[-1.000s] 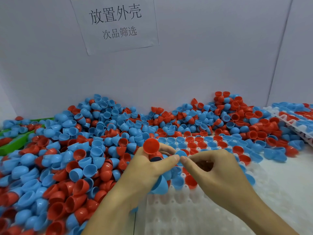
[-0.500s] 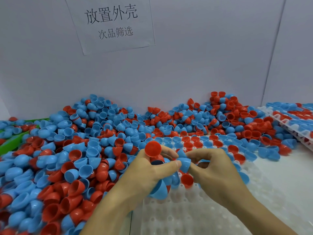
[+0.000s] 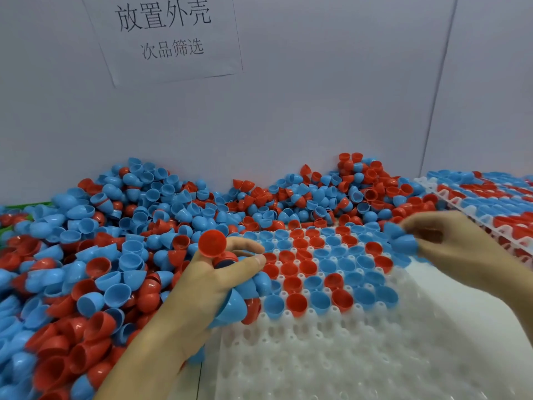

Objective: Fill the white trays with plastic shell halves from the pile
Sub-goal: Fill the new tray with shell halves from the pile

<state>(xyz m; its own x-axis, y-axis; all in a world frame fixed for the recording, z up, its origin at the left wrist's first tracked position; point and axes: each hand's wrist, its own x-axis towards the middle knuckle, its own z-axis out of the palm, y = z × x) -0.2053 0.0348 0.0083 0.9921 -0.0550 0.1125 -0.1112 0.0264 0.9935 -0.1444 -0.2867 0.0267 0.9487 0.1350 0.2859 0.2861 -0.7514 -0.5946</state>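
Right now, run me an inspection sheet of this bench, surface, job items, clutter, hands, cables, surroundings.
Surface: white, mostly covered.
Job's things: white tray, far rows hold red and blue shells, near rows bare; pile of loose shells at left and behind; second tray at right, filled.
Clutter: green object at far left, mostly buried.
Hands: left hand grips several shells; right hand pinches blue shells.
Cables: nothing seen.
Surroundings: paper sign on white wall.
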